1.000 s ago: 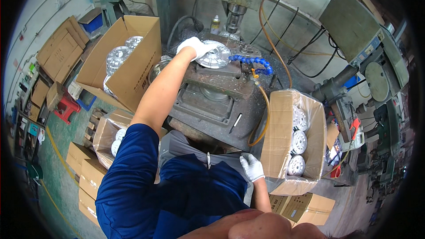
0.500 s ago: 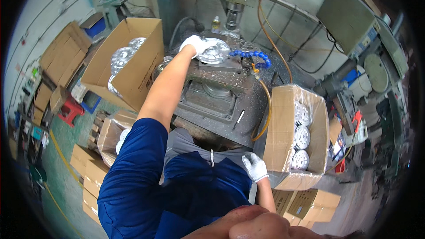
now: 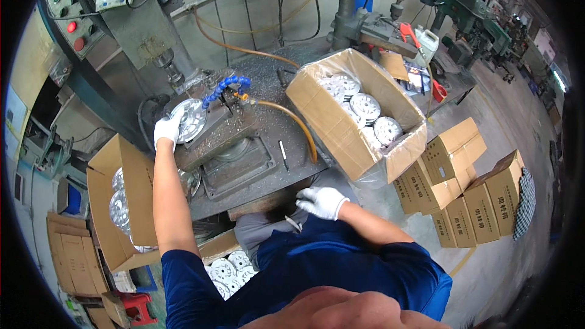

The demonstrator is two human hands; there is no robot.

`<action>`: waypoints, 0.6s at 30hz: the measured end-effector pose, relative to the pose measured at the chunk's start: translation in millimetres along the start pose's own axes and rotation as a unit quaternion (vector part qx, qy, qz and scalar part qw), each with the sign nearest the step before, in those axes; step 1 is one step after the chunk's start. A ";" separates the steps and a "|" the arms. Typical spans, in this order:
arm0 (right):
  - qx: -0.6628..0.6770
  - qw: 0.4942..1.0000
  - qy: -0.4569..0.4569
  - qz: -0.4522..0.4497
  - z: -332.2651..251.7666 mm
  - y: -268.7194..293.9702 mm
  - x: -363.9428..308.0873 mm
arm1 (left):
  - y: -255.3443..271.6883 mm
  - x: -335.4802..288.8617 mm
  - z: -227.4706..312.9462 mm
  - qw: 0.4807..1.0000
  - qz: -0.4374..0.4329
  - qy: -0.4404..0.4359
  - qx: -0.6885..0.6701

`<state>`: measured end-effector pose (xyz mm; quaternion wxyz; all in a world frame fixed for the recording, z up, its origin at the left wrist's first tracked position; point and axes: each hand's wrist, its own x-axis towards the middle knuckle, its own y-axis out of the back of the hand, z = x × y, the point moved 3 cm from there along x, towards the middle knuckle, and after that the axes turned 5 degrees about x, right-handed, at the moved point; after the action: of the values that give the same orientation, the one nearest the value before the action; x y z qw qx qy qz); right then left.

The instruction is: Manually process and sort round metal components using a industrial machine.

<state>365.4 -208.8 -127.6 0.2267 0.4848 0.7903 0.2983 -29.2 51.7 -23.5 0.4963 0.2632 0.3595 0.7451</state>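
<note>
My left hand [image 3: 167, 130], in a white glove, grips the near-left rim of a round silvery metal disc [image 3: 192, 119] with cut-outs. That disc lies against the fixture block [image 3: 210, 137] of a drilling machine, below its spindle [image 3: 171, 68]. A blue segmented coolant hose [image 3: 220, 90] arches just right of the disc. Over my lap, my right hand [image 3: 322, 202], also white-gloved, holds nothing, its fingers loosely bent and apart. A marker-like pen [image 3: 284, 155] lies on the metal worktable [image 3: 262, 194] beyond it. The left thumb is partly hidden.
A plastic-lined carton [image 3: 326, 125] of discs stands right of the worktable; another carton [image 3: 137, 201] with discs stands left. More discs [image 3: 230, 273] sit low beside my lap. Stacked cartons [image 3: 481, 207] are at far right. Metal chips litter the worktable.
My view has swung to the right, bringing the stacked cartons into sight. My left hand stays on the disc; my right hand has come forward over my lap.
</note>
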 end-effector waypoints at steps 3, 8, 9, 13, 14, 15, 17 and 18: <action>0.013 1.000 -0.004 -0.014 -0.8 -16.1 7.1 | -4.0 6.3 -1.3 1.000 0.012 0.002 0.015; 0.056 0.996 -0.011 -0.063 4.6 -43.8 3.0 | -1.7 6.0 -7.3 1.000 0.006 0.005 -0.018; 0.075 0.994 -0.019 -0.080 11.7 -47.5 1.9 | -1.6 4.4 -5.1 1.000 0.008 0.002 -0.008; 0.285 0.942 -0.109 -0.142 38.5 -53.2 -4.5 | -9.1 22.4 -26.3 1.000 0.013 -0.006 0.000; 0.274 0.943 -0.106 -0.158 45.9 -51.7 -4.5 | -6.0 14.9 -20.2 1.000 0.016 -0.019 0.000; 0.333 0.910 -0.159 -0.190 54.3 -51.2 -5.6 | -8.3 17.7 -22.4 1.000 0.021 -0.014 0.005; 0.373 0.870 -0.213 -0.241 79.5 -57.4 -7.5 | 3.8 -4.1 -5.4 0.999 0.018 0.001 0.028; 0.452 0.816 -0.243 -0.265 97.9 -69.9 -11.2 | 7.2 -12.5 -1.1 1.000 0.014 -0.011 0.010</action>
<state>389.5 -218.9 -245.6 0.2373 0.3609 0.8536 -0.2913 -29.5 38.0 -18.8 0.4871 0.2816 0.3571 0.7456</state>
